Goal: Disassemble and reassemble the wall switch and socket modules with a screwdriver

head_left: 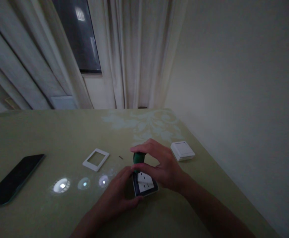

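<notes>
A wall socket (146,183) with a white face and a dark surround lies on the table, its slots facing up. Around its left edge, my left hand (120,190) is closed, thumb at the near side and fingers at the far corner. My right hand (161,163) grips a screwdriver by its green handle (138,158), held upright over the socket's far left corner. The screwdriver's tip is hidden behind my fingers. A small screw (120,157) rests on the table just left of the handle.
A white square frame (103,161) lies to the left on the glossy table (60,138). A white switch box (182,150) sits at the right, near the wall (246,99). Farther left is a dark flat tablet-like slab (15,180). Curtains (139,56) hang behind the table.
</notes>
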`<action>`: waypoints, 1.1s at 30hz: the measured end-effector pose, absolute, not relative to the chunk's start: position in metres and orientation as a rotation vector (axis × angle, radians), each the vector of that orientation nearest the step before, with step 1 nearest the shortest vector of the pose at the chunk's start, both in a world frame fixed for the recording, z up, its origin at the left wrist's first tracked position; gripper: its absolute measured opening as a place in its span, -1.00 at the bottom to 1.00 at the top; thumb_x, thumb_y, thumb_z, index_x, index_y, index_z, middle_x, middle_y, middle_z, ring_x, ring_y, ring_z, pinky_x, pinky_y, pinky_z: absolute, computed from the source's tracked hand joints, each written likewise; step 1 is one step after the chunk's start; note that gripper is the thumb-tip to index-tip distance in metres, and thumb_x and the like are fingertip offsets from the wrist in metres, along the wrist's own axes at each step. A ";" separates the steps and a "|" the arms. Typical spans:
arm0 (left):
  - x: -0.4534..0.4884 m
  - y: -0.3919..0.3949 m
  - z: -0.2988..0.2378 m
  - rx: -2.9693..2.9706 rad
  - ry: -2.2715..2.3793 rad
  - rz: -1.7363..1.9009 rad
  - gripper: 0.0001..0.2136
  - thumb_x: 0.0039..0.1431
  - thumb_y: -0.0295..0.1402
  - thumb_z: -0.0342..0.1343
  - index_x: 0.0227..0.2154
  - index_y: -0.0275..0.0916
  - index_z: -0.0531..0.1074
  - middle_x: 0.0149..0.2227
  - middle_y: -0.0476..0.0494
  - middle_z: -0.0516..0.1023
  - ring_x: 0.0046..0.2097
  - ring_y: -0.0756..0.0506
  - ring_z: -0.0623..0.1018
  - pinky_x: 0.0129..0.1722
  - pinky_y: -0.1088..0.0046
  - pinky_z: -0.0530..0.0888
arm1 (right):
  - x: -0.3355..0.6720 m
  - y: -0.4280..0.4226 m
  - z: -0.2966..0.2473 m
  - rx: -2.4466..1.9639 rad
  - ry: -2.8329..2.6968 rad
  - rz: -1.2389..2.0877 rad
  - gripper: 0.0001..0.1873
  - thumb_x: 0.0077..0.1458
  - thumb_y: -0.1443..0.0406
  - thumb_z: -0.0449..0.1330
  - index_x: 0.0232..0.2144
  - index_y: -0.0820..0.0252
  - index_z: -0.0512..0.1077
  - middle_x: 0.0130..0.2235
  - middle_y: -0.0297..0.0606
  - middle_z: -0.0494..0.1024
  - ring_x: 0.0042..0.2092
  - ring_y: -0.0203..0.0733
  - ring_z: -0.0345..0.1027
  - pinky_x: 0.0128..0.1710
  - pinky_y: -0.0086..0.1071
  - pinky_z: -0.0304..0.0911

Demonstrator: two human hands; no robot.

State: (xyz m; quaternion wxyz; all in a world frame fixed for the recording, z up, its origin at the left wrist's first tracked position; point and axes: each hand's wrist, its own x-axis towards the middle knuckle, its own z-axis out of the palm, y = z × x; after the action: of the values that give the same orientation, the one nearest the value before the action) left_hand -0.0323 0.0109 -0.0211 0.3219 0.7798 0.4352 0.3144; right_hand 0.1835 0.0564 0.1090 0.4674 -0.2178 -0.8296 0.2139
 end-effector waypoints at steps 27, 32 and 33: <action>-0.028 0.011 -0.016 2.013 1.119 0.832 -0.31 0.16 -0.32 0.42 0.33 0.02 0.31 0.33 -0.21 0.48 0.30 -0.39 0.52 0.29 -0.06 0.52 | 0.196 0.045 0.122 -0.630 -2.118 0.545 -0.72 0.38 0.31 0.35 0.11 0.08 0.50 -0.05 -0.21 0.65 -0.02 -0.12 0.57 0.01 -0.22 0.49; -0.026 0.008 -0.003 2.000 1.078 0.817 -0.35 0.12 -0.39 0.40 0.27 -0.04 0.36 0.24 -0.24 0.52 0.24 -0.34 0.54 0.26 0.01 0.53 | 0.201 0.033 0.133 -0.673 -2.111 0.501 -0.75 0.35 0.26 0.38 0.04 0.07 0.53 -0.13 -0.25 0.63 -0.11 -0.15 0.54 -0.04 -0.25 0.50; -0.027 0.007 -0.001 1.990 1.060 0.812 -0.33 0.10 -0.42 0.40 0.27 -0.04 0.36 0.23 -0.23 0.52 0.23 -0.33 0.55 0.26 0.03 0.53 | 0.205 0.032 0.137 -0.713 -2.059 0.509 -0.73 0.35 0.25 0.39 0.06 0.07 0.54 -0.14 -0.26 0.62 -0.13 -0.16 0.54 -0.06 -0.26 0.50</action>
State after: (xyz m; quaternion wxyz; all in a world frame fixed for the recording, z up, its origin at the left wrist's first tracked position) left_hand -0.0266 0.0071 -0.0008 0.3641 0.7733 0.4122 0.3156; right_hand 0.2051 0.0319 0.1366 0.4366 -0.2868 -0.8278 0.2045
